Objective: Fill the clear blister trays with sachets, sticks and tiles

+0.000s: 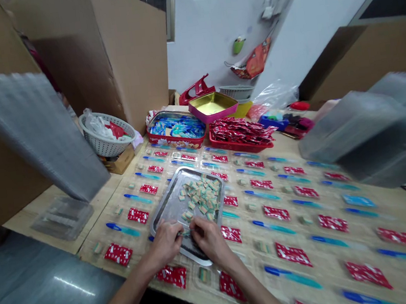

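A metal tray (168, 203) lies before me, bearing a loose pile of small striped blocks (203, 196), tan and green. Over its near end, my left hand (167, 237) is closed in a pinch, with a small greenish striped block (186, 233) showing at the fingertips. Close beside it, my right hand (210, 240) is also closed, its fingertips almost meeting the left ones; what they grip is hidden. Around the tray, rows of clear plastic shells hold blue pens (121, 229), red patterned packets (118, 254) and single striped blocks (204, 275).
Behind the rows stand a tin of blue pens (178, 128), a red tray of packets (241, 132) and a pink-rimmed box (213, 106). A grey basket (108, 139) is at the back left. Stacked clear shells rise at left (45, 132) and right (341, 130).
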Motion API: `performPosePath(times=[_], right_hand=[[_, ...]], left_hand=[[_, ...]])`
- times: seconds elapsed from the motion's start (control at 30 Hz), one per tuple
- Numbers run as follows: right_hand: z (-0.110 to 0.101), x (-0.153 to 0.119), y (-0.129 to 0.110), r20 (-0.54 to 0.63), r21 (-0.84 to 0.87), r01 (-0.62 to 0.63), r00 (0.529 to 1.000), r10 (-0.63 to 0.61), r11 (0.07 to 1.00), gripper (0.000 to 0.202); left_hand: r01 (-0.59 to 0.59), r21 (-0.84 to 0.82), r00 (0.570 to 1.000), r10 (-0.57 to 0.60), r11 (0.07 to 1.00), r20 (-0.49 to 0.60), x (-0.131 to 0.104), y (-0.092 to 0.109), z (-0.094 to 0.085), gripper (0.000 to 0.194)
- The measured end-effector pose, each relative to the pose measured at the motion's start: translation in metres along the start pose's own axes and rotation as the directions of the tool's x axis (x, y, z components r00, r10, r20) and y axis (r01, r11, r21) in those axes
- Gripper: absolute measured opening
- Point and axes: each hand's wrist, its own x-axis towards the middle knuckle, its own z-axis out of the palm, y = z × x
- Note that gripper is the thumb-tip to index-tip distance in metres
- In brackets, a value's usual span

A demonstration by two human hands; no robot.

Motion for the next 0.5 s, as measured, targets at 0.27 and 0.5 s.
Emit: performPosePath(times=[0.27, 0.5], right_hand=[[-0.0009, -0.0029, -0.0021, -0.022, -0.021, -0.043, 0.999, 0.042, 0.999, 0.017], [-0.0081, 0.0039, 0.0028, -0.057, 0.003, -0.071, 0.996, 0.071, 0.997, 0.015]], left_hand=[[0.014, -0.013, 0.999, -0.014, 1.000, -0.032, -0.0002, 0.0012, 0.0047, 0.018], [0.040, -0.037, 0.999, -0.040, 0.998, 0.005, 0.0020, 0.0016, 0.0000, 0.015]])
